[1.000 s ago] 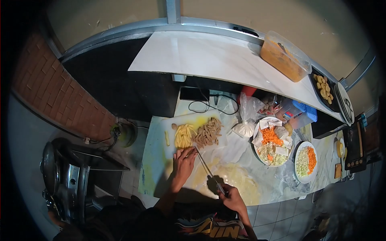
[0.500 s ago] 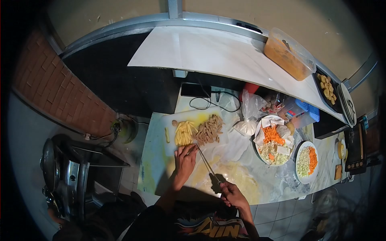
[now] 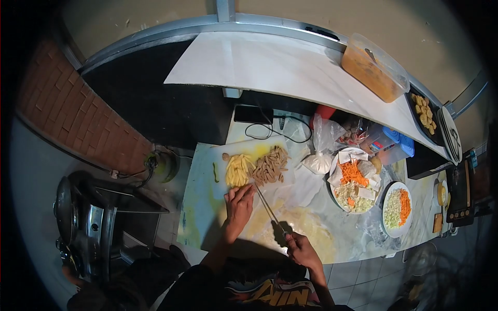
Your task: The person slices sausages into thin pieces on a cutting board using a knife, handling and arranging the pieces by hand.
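My right hand (image 3: 302, 251) grips the handle of a long, thin knife (image 3: 270, 208), whose blade slants up and left. Near the blade's tip is my left hand (image 3: 239, 206), its fingers bent and close together at the near side of a white cutting board (image 3: 220, 153). Whatever lies under those fingertips is hidden. Just beyond them, pale yellow strips (image 3: 238, 171) are heaped on the board, beside a pile of brownish cut strips (image 3: 270, 166). A small brown piece (image 3: 225, 156) and a lone thin strip (image 3: 216, 172) lie to the left.
Right of the board stand a tied plastic bag of white stuff (image 3: 317, 163), a plate of shredded carrot and cabbage (image 3: 353, 199) and a second such plate (image 3: 397, 210). A phone with cable (image 3: 252, 114) lies behind. Above runs a white shelf (image 3: 259, 59) with an orange-filled tub (image 3: 371, 72).
The knife and right hand have shifted very slightly, the blade's tip a touch to the right. My left hand stays in almost the same place.
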The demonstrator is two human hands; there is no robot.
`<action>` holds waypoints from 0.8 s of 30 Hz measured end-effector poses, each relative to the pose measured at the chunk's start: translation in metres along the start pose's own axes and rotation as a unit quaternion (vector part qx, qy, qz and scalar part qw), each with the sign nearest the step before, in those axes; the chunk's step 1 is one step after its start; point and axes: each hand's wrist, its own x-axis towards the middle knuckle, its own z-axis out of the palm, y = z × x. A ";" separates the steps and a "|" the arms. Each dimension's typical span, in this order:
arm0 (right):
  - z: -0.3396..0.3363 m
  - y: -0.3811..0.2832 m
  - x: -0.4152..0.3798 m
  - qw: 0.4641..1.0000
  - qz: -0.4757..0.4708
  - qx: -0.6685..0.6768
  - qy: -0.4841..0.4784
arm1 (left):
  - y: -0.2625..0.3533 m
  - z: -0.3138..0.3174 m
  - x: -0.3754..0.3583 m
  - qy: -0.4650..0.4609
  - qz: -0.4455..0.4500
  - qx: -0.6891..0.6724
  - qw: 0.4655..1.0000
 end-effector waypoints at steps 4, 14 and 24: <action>0.001 0.011 0.002 0.999 -0.021 -0.033 0.007 | 0.000 0.001 0.000 0.006 0.004 0.014 1.000; 0.003 0.030 0.008 0.992 -0.068 -0.100 0.024 | -0.002 0.005 -0.002 0.018 -0.007 0.020 1.000; 0.007 0.020 0.003 0.982 -0.062 -0.173 0.052 | 0.000 0.003 -0.001 0.011 -0.015 0.013 1.000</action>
